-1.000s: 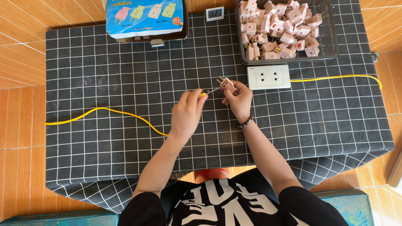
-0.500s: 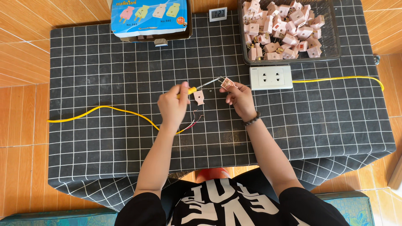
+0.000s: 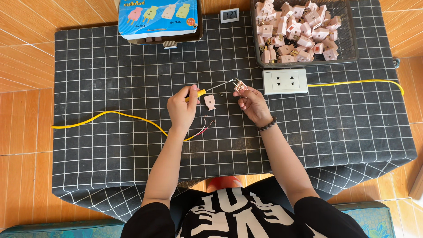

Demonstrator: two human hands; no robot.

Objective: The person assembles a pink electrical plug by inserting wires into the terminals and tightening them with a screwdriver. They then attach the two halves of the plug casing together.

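Left hand (image 3: 183,108) is wrapped tight round a yellow-handled screwdriver (image 3: 207,90), shaft angled up and to the right, tip meeting the plug half (image 3: 240,86) that the right hand (image 3: 252,103) pinches between fingertips, prongs up, just above the counter (image 3: 110,70). Both hands closed on their pieces, no slack.

Between the hands, flat on the cloth, lies the pink plug cover (image 3: 210,102), off and apart from the body. A tiny dark speck beside it could be a screw, too small to tell. Just below, the yellow cable (image 3: 110,113) ends in bared red/black wire tips (image 3: 208,123), loose, not in the plug.

So by the look of it: the screw-working stage on the plug's insides, w/ wiring not yet joined. Next move prob. calls for a steady tip in the screw slot, right hand bracing vs. the twist, small parts kept from rolling off.

Behind: wire basket (image 3: 350,44) of pink plugs, white twin socket (image 3: 285,81) on its own yellow lead, blue box (image 3: 158,17), small digital clock (image 3: 229,15).
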